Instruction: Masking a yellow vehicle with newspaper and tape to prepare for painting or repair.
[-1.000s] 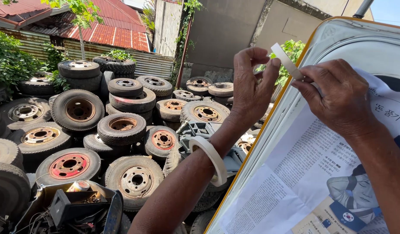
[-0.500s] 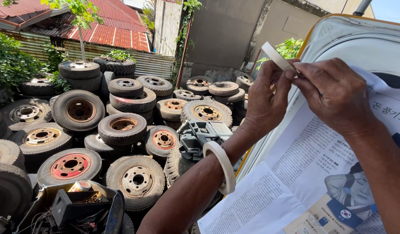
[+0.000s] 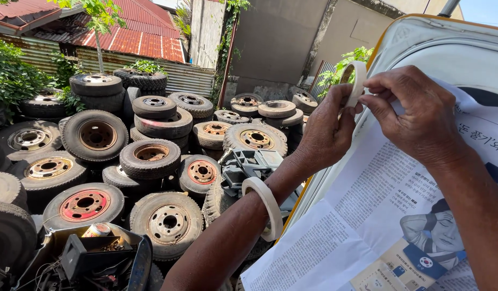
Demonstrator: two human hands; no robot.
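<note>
the left hand [image 3: 327,134] and the right hand [image 3: 419,116] are both up high, close together, in front of a pale vehicle panel [image 3: 437,48] with a yellow edge. between them is a small roll of tape [image 3: 358,81], cream in colour, standing on its edge. the left hand is curled around the lower side of the roll, and its thumb is pressed on the roll. the right hand is pinched narrow, with thumb and finger tips touching the rim of the same roll, so both hands are holding it. a second roll of tape [image 3: 265,202], wider and the same cream colour, sits around the left wrist like a bracelet. a sheet of newspaper [image 3: 362,215] lies flat against the panel, just under and behind the hands, and the right arm is over it. the paper has small print and a drawn picture near the bottom. on the left, well below the hands, is a big pile of old tyres [image 3: 152,156] on rusty wheels, some with red centres. a grey metal part [image 3: 249,161] lies on the tyres near the left arm. a dark box of junk [image 3: 92,253] with a can in it is at the bottom left. behind the tyres are a metal fence [image 3: 152,67] and red roofs [image 3: 136,37].
</note>
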